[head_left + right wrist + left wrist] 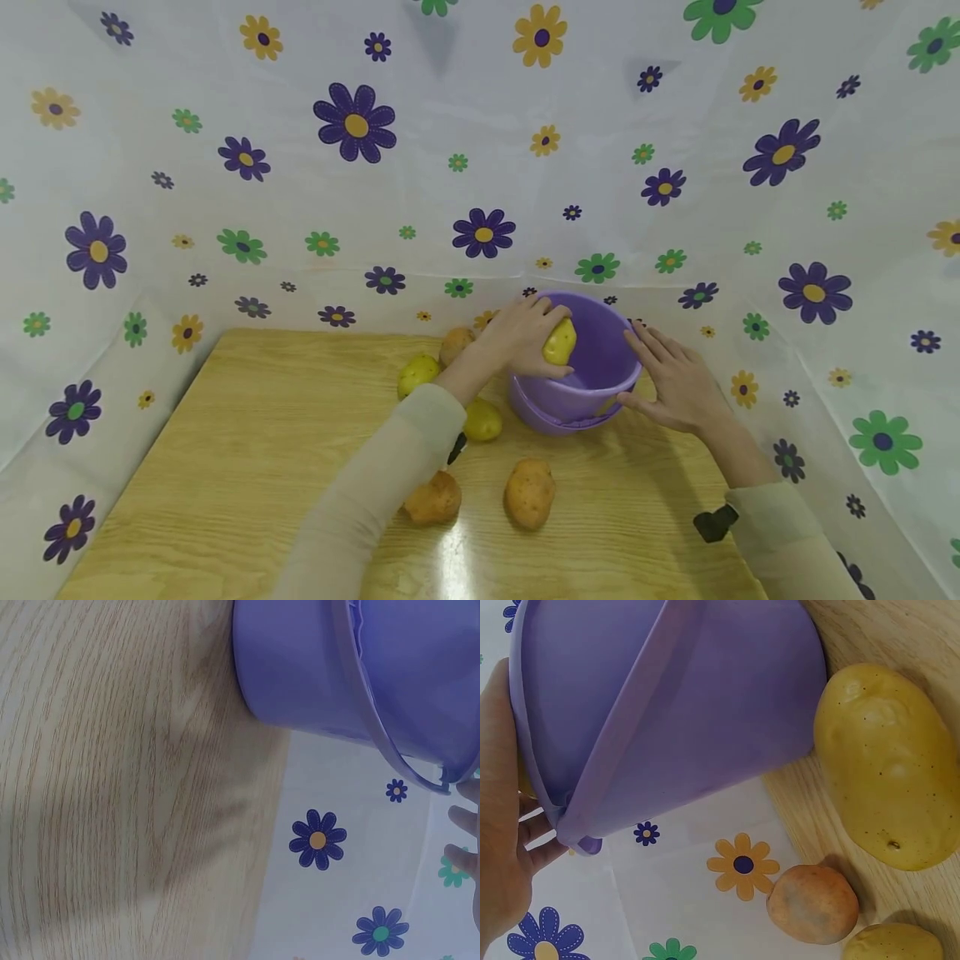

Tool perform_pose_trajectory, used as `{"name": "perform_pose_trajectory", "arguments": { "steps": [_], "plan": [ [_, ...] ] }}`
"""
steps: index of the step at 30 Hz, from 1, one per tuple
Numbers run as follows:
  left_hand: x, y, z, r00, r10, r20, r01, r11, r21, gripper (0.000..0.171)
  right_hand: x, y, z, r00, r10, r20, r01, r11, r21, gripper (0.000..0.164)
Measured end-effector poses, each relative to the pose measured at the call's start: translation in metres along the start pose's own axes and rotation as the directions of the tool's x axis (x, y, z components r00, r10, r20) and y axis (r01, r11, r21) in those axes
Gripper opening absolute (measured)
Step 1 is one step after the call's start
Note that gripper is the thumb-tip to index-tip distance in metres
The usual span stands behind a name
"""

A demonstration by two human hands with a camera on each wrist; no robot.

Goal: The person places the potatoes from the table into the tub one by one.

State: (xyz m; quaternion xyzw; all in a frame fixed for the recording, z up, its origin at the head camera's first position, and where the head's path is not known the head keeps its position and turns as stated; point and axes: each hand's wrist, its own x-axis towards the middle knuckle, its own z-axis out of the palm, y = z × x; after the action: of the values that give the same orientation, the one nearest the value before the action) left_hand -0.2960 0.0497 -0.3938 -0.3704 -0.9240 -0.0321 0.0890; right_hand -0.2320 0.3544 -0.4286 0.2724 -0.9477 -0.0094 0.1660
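A purple bucket (581, 400) stands toward the back of the wooden table, its handle hanging down the near side. Over its left rim, my left hand (521, 337) holds a yellow potato (559, 342) between thumb and fingers at the bucket's mouth. Only a sliver of that potato shows in the left wrist view, mostly hidden behind the bucket (727, 727). My right hand (678, 383) is spread at the right side of the bucket, fingertips right at the rim. In the right wrist view its fingers (463, 819) appear beside the handle joint.
Left of the bucket lie two yellow potatoes (418, 375) and a brown potato (456, 343), partly behind my left forearm. Two more brown potatoes (529, 493) rest nearer the front. A white flowered sheet (420, 192) hangs behind and beside the table (247, 433).
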Motion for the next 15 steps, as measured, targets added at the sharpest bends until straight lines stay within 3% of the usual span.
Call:
{"name": "perform_pose_trajectory", "arguments": {
  "steps": [15],
  "plan": [
    [-0.0043, -0.0029, 0.0054, 0.995, 0.055, -0.085, -0.060, 0.997, -0.053, 0.079, -0.0005, 0.0012, 0.0000, 1.000, -0.003, 0.003, 0.003, 1.000, 0.005, 0.100]
  ]
}}
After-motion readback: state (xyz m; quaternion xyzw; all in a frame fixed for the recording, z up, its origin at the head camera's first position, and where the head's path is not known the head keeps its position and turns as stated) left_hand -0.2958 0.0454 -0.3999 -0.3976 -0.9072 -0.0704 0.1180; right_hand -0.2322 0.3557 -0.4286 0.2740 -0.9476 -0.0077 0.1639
